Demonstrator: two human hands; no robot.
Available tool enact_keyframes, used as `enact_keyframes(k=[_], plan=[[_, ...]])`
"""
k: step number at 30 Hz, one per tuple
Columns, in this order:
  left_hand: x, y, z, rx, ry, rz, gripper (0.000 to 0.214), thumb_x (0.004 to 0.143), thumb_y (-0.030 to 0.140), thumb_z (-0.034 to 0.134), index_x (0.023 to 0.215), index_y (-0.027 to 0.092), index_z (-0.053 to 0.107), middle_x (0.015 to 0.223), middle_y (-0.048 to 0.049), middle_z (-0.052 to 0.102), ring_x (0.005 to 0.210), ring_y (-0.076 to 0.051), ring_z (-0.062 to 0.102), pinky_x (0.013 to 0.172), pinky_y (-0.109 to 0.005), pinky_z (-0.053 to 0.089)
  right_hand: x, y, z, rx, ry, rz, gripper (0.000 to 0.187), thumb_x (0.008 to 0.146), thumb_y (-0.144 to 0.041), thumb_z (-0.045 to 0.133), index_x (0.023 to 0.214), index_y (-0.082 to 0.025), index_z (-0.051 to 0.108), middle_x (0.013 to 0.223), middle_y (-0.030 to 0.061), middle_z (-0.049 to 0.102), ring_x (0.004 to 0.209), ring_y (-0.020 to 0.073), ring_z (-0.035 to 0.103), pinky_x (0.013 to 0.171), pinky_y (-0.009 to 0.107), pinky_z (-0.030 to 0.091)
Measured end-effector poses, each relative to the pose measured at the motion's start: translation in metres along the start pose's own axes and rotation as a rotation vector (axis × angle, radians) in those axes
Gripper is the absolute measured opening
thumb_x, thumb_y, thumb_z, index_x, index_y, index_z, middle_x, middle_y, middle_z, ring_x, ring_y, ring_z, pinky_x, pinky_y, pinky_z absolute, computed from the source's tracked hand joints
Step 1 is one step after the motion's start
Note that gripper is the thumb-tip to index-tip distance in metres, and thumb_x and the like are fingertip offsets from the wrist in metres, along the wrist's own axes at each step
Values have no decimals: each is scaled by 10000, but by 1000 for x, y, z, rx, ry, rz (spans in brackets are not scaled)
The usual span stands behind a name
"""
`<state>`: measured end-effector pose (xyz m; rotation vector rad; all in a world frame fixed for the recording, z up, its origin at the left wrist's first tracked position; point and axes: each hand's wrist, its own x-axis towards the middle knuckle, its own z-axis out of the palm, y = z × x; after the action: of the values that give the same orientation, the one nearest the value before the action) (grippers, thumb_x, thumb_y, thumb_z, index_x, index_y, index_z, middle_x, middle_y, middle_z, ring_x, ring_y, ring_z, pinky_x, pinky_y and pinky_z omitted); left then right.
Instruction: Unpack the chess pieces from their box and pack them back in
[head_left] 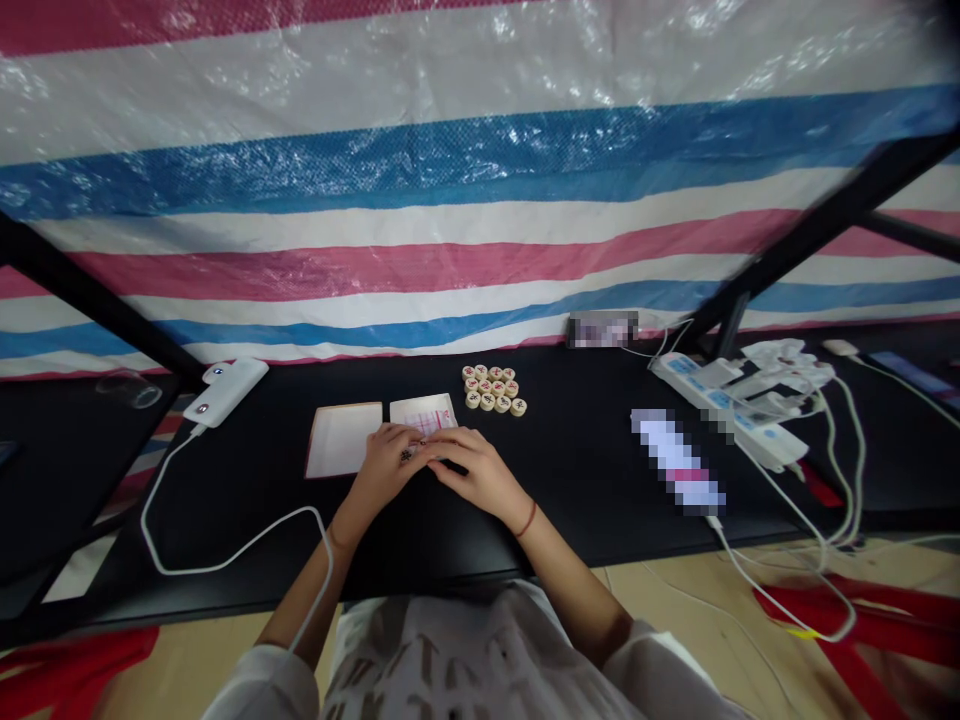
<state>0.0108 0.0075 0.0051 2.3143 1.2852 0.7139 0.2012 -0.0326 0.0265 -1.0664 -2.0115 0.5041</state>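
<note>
My left hand (386, 462) and my right hand (472, 468) rest together on the black table (247, 500), fingertips meeting over the near edge of a small open box with a red-and-white printed half (424, 412). Its plain lid (343, 438) lies just left of my left hand. The fingers of both hands are curled and pinched together; what they hold is too small to make out. Several round wooden chess pieces (493, 388) sit in rows just beyond the box.
A white power bank (225, 391) with a cable lies at the left. A white power strip (731, 405) crowded with plugs and cords lies at the right. A clear glass (129, 389) stands far left. A striped tarp hangs behind.
</note>
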Motion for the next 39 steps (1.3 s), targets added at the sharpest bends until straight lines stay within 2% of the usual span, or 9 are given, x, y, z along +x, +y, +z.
enact_keyframes(k=[7, 10, 13, 16, 19, 22, 26, 30, 39], plan=[[10, 9, 10, -212, -92, 49, 279, 962, 343, 427, 964, 200, 666, 980, -54, 696, 947, -187, 619, 902, -348, 473, -6, 3, -4, 29, 68, -5, 241, 971, -243, 473, 1132, -242, 651, 1055, 71, 672, 967, 175, 639, 887, 331, 535], [6, 9, 12, -117, -19, 90, 310, 966, 365, 434, 1139, 193, 624, 1124, -80, 658, 1070, -201, 580, 966, -361, 449, -7, 20, -8, -91, 144, 36, 239, 967, -251, 468, 1116, -233, 654, 1047, 84, 666, 989, 196, 634, 905, 350, 528], [-2, 6, 13, 70, 59, 93, 347, 937, 398, 507, 1214, 209, 593, 1151, -85, 644, 1097, -235, 553, 979, -396, 426, -9, 51, -9, -265, 248, 192, 244, 959, -252, 452, 1070, -220, 666, 1057, 103, 660, 986, 222, 635, 899, 371, 524], [-10, 3, 15, 153, 164, 115, 273, 934, 352, 525, 1137, 203, 630, 1082, -81, 661, 1045, -230, 566, 946, -389, 436, -12, 79, -3, -359, 176, 250, 254, 949, -222, 430, 1032, -201, 669, 1044, 108, 658, 954, 221, 640, 860, 354, 530], [-16, 1, 17, 117, 285, 191, 191, 935, 261, 519, 1063, 198, 646, 986, -65, 673, 958, -202, 583, 895, -361, 459, -15, 89, 4, -380, 141, 182, 245, 944, -206, 430, 999, -188, 669, 1016, 105, 657, 940, 218, 633, 842, 345, 526], [-18, 0, 20, 78, 367, 247, 157, 917, 199, 537, 1032, 197, 644, 925, -55, 676, 891, -189, 589, 843, -349, 474, -22, 90, 1, -379, 264, 156, 206, 934, -226, 464, 972, -193, 663, 997, 94, 653, 945, 216, 619, 866, 353, 505], [-18, -4, 22, 36, 383, 251, 158, 907, 165, 536, 1023, 201, 636, 902, -49, 685, 857, -183, 598, 813, -349, 483, -39, 99, -16, -525, 527, 397, 240, 880, -300, 521, 1058, -166, 610, 1024, 128, 611, 952, 262, 575, 839, 405, 475], [-17, -6, 24, 11, 380, 239, 144, 909, 164, 524, 988, 203, 638, 883, -46, 693, 841, -183, 602, 803, -352, 487, -52, 115, -26, -610, 467, 589, 400, 821, -406, 571, 1118, -139, 542, 923, 112, 608, 821, 269, 542, 749, 392, 439], [-18, -10, 25, 0, 374, 210, 143, 910, 171, 518, 973, 201, 643, 870, -49, 690, 820, -181, 604, 786, -342, 494, -33, 128, -17, -585, 409, 587, 321, 873, -466, 536, 1002, -172, 534, 898, 94, 629, 802, 254, 529, 724, 343, 389]])
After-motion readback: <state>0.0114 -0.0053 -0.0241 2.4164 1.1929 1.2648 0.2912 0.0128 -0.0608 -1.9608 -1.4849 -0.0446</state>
